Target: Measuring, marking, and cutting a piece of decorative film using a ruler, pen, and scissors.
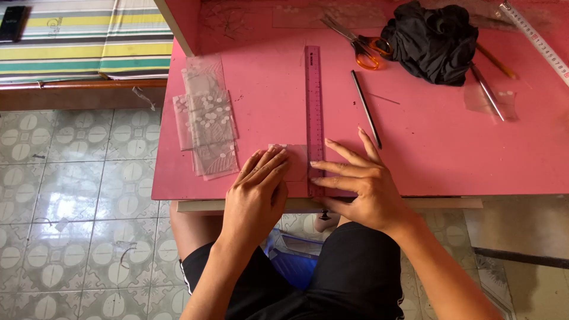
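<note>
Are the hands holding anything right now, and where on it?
Nothing is lifted. The left hand presses flat on a small clear plastic piece; the right hand pins the pink ruler near its lower end.

Your count on pink surface [427,154]:
- One pink ruler [313,112], centre.
- One pair of orange-handled scissors [359,42], far side.
- One black cloth bundle [431,42], far right.
- One thin dark rod [366,108], right of ruler.
- One yellow pencil [496,62] and one grey stick [487,92], near bundle.
- One white measuring rule [536,41], far right corner.
- One stack of clear patterned sheets [206,118], left; exact sheet number unclear.
- One small clear piece [296,161], near edge.
- Two hands of yours: left hand [256,198], right hand [363,184].
</note>
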